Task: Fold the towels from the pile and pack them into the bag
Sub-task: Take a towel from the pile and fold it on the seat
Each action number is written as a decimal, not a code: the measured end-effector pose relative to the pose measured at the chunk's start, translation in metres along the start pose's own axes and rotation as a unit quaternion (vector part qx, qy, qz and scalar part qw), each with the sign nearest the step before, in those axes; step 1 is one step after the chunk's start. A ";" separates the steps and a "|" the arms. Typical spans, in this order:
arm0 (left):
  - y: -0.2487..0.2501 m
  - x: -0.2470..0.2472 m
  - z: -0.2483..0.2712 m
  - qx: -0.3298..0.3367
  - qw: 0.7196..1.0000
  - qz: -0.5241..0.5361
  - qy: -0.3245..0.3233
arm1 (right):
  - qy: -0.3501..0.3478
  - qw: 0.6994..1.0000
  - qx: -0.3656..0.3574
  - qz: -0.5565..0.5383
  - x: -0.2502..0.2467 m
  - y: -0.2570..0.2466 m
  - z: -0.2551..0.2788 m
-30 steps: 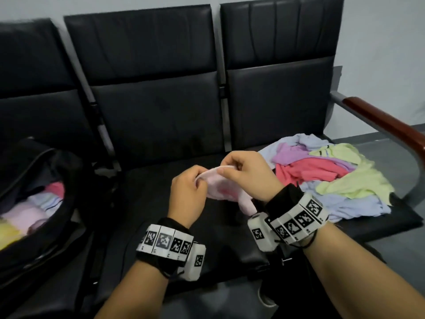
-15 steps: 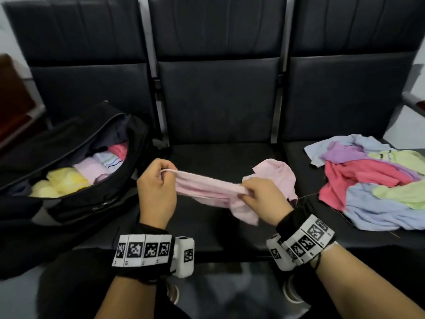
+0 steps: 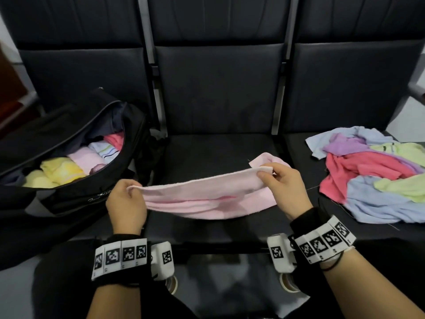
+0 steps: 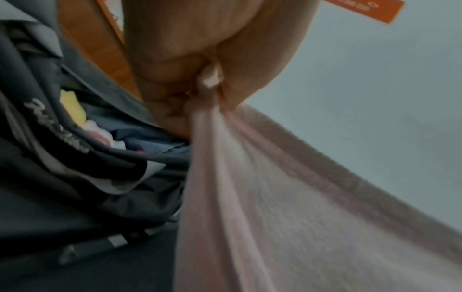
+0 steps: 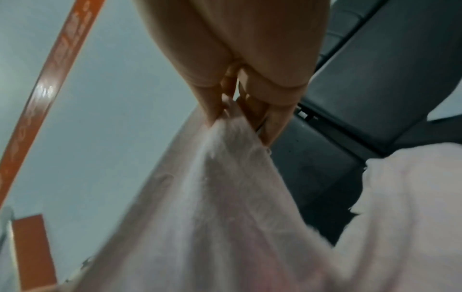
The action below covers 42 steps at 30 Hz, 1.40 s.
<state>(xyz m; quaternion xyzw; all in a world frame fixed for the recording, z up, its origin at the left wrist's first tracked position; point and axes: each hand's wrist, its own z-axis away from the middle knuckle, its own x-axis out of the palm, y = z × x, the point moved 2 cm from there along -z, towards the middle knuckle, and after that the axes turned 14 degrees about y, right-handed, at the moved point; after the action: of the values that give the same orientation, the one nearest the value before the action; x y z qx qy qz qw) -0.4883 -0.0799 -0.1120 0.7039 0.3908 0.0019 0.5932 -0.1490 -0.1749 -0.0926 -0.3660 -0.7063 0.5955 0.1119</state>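
Both the left hand (image 3: 127,199) and right hand (image 3: 284,183) are pinching the towel (image 3: 207,194) mid-frame; a loose pinch could be letting a corner slip, spoiling the fold.

Seating: a row of three black padded seats (image 3: 218,93) is filling the head view, backrests upright and creased.
Frame: grey metal posts (image 3: 279,65) are standing between the backrests.
Wall: a pale grey-blue wall (image 4: 375,79) is showing in both wrist views.
Trim: an orange band (image 5: 47,89) is running slantwise across that wall.
Light: soft, even light is falling on the seats.
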 end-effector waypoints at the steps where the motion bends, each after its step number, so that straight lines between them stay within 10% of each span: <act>1: 0.005 0.002 0.005 0.048 0.997 -0.057 -0.035 | 0.000 1.000 0.001 -0.014 0.003 -0.004 0.002; 4: 0.037 0.014 0.028 0.150 0.976 -0.016 -0.154 | -0.034 0.998 -0.011 -0.049 0.021 -0.020 0.009; 12: 0.101 0.025 0.073 0.154 0.906 0.139 -0.370 | -0.196 0.974 -0.111 -0.025 0.061 -0.043 0.036; 21: 0.092 0.020 0.066 0.225 0.922 0.113 -0.293 | -0.217 0.972 -0.088 -0.016 0.057 -0.030 0.039; 29: 0.074 -0.010 0.012 0.161 0.964 0.209 -0.040 | -0.262 0.948 -0.140 0.112 0.013 0.009 0.008; 34: 0.049 -0.029 -0.024 0.099 0.964 0.193 0.156 | -0.142 0.966 -0.107 0.188 -0.020 0.035 -0.019; 38: 0.033 -0.014 -0.020 0.019 0.985 0.136 0.106 | -0.076 0.987 -0.062 0.123 -0.014 0.029 -0.019; 42: 0.055 0.013 0.019 0.083 0.985 0.141 -0.057 | -0.118 0.988 -0.072 0.075 0.010 0.005 -0.004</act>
<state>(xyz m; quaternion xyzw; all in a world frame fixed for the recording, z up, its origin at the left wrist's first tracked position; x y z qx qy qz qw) -0.4405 -0.0876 -0.0777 0.7976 0.2522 0.0125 0.5478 -0.1519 -0.1655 -0.0991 -0.3518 -0.7261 0.5892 -0.0436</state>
